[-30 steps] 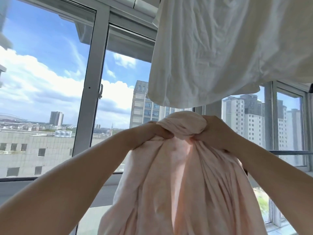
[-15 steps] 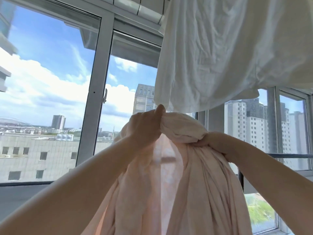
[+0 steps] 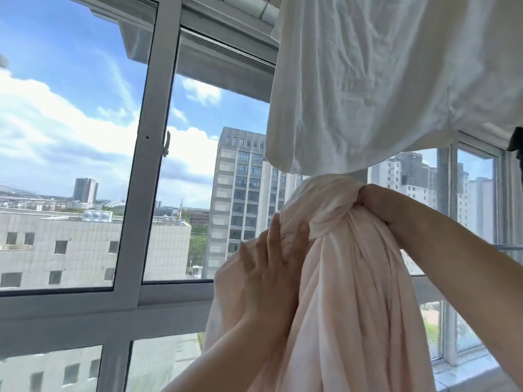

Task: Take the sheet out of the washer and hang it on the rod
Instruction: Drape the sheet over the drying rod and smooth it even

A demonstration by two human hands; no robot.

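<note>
A pale pink sheet (image 3: pixel 348 292) hangs bunched in front of me, gathered at its top into a thick twist. My right hand (image 3: pixel 376 202) grips that twisted top from the right and holds it up. My left hand (image 3: pixel 268 267) lies lower on the sheet's left side, fingers straight and spread against the folds. Just above the bunch hangs a white cloth (image 3: pixel 382 80) from overhead. The rod itself is hidden by that cloth.
Tall windows with a grey frame (image 3: pixel 150 154) fill the wall ahead, showing sky and buildings. A horizontal rail (image 3: pixel 509 247) runs along the right window. A dark object (image 3: pixel 516 142) shows at the right edge.
My left hand has let go of the sheet's top and slid down its left side, now flat on the folds. My right hand still holds the bunch, which has shifted right in view.
</note>
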